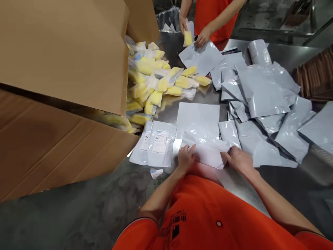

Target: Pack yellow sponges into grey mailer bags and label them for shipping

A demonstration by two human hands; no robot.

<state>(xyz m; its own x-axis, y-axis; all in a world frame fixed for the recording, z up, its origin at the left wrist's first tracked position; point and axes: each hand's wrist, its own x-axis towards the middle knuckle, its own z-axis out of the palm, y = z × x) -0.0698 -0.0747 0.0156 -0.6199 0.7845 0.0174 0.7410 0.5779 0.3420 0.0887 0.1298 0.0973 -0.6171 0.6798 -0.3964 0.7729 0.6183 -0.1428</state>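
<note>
Both my hands are at a crumpled pale grey plastic mailer bag [205, 150] lying on the steel table, and they hold it by its near part. My left hand [186, 159] is on its left end, and my right hand [238, 160] grips its right end. Behind it lies a flat grey mailer [197, 119]. To my left are two white labelled packets [154, 144]. Farther left, a heap of yellow items in clear bags [153, 83] spills from a large cardboard box [65, 66].
A steel table [166, 113] runs ahead, with a loose pile of grey mailers [267, 97] on the right and a grey roll [258, 52] behind it. Across the table, a co-worker's hands [194, 34] hold a yellow packet and a grey mailer. A lined bin [169, 19] stands behind the box.
</note>
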